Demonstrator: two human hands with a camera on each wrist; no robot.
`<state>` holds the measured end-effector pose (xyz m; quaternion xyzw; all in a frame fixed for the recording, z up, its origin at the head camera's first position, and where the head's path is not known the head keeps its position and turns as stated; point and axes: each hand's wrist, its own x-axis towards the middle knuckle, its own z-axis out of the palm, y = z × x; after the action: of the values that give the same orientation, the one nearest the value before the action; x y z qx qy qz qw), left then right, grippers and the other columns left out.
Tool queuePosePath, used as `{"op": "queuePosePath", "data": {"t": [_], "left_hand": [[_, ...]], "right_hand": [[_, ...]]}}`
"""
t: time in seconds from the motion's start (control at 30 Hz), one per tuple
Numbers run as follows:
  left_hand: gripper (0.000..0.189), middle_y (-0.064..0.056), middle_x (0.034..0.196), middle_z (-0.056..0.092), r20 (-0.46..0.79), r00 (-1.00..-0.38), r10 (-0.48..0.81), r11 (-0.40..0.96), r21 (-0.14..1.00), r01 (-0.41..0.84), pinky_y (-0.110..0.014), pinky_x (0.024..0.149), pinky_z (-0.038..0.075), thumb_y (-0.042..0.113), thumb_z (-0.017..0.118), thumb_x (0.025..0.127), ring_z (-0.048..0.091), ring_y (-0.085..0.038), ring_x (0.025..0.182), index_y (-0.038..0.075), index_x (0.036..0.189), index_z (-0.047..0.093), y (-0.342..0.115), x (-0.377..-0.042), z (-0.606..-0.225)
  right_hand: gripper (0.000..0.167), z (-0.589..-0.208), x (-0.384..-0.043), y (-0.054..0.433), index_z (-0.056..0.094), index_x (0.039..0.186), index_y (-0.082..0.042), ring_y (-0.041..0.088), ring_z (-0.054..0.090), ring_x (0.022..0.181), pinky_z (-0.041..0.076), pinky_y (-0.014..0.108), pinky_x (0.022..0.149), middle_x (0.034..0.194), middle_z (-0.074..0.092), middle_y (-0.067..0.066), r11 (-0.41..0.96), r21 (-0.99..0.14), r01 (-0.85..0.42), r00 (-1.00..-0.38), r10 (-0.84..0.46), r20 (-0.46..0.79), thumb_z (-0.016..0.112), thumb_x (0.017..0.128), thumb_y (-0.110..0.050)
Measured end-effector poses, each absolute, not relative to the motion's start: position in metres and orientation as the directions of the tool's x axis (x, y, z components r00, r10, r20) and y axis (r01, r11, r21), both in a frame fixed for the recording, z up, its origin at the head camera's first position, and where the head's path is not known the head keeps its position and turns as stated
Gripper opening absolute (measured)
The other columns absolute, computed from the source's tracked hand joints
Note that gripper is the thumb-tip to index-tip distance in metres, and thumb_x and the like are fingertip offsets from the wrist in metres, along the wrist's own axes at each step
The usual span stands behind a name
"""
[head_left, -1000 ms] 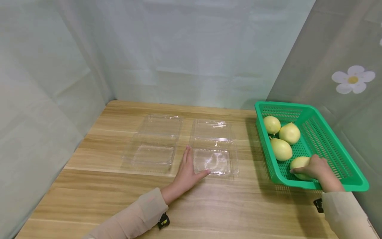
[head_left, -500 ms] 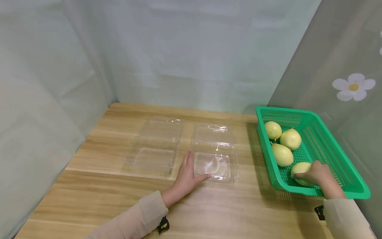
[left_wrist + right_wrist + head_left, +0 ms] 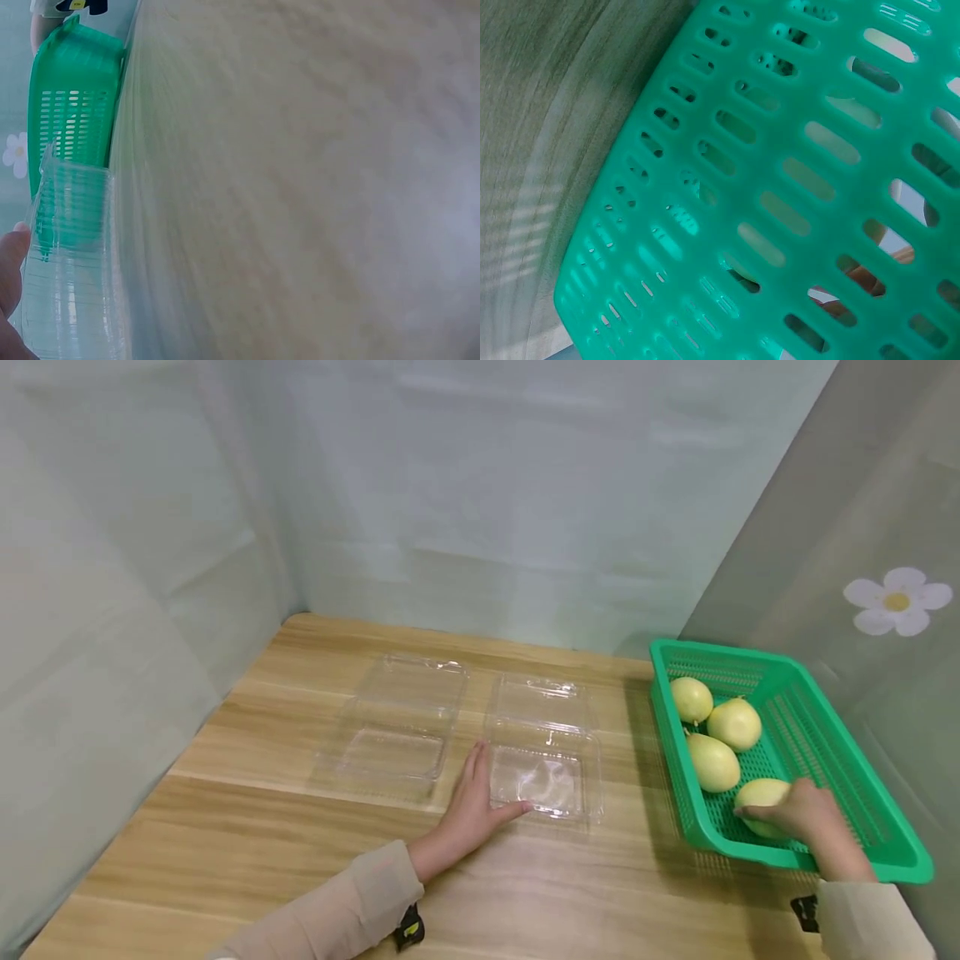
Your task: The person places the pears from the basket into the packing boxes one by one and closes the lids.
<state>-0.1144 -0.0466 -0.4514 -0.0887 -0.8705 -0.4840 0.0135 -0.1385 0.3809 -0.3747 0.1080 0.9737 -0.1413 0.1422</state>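
My right hand [image 3: 806,818] reaches into a green plastic basket [image 3: 693,814] and grips a pale yellow pear [image 3: 759,795] near its front side. The thumb lies on the pear's left side; most of the fingers are hidden behind the hand. My left hand [image 3: 471,814] spreads its thumb and fingers along the near left corner of a clear plastic clamshell box [image 3: 546,768], touching its edge. That box lies unfolded on the table. In the left wrist view, a thumb or finger shows beside the clear box [image 3: 71,300]. The basket wall [image 3: 780,161] blocks most of the right wrist view.
Several more pears, such as the one at the back [image 3: 735,724], lie along the basket's left side. A second unfolded clear box [image 3: 397,747] lies left of the first on the wooden table [image 3: 247,835]. Pale curtains [image 3: 487,510] hang behind and at the sides.
The head view has tilted up slightly, so the scene sits lower. My right hand stays on the same pear inside the basket, and my left hand stays at the box.
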Motion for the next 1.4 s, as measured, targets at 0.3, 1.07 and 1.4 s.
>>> {"op": "queuePosePath", "data": {"t": [0.3,1.07,1.4], "left_hand": [[0.108,-0.023,0.157,0.007,0.083,-0.985,0.153,0.52,0.841,0.152,-0.057,0.114,0.021,0.036,0.078,0.076,0.016,-0.043,0.142,-0.005,0.149,0.011,-0.046,-0.113,-0.452],[0.108,-0.024,0.157,0.007,0.072,-0.989,0.132,0.536,0.834,0.132,-0.058,0.115,0.017,0.037,0.078,0.075,0.009,-0.041,0.144,-0.005,0.149,0.012,-0.043,-0.113,-0.452],[0.107,-0.023,0.157,0.006,0.069,-0.989,0.127,0.526,0.841,0.126,-0.059,0.115,0.016,0.035,0.078,0.075,0.007,-0.041,0.144,-0.006,0.149,0.013,-0.044,-0.113,-0.45]], "right_hand": [[0.104,-0.374,-0.132,0.38,0.032,0.109,0.032,0.053,0.051,0.082,0.049,0.048,0.059,0.093,0.046,0.046,0.933,-0.265,0.245,-0.949,0.174,-0.264,0.075,0.071,-0.055],[0.097,-0.359,-0.13,0.375,0.032,0.108,0.03,0.05,0.045,0.081,0.045,0.045,0.054,0.091,0.042,0.042,0.934,-0.289,0.21,-0.977,0.185,-0.11,0.077,0.072,-0.048],[0.094,-0.353,-0.13,0.367,0.034,0.108,0.027,0.046,0.043,0.078,0.042,0.042,0.051,0.089,0.043,0.038,0.93,-0.312,0.193,-0.981,0.189,-0.044,0.078,0.071,-0.046]]}}
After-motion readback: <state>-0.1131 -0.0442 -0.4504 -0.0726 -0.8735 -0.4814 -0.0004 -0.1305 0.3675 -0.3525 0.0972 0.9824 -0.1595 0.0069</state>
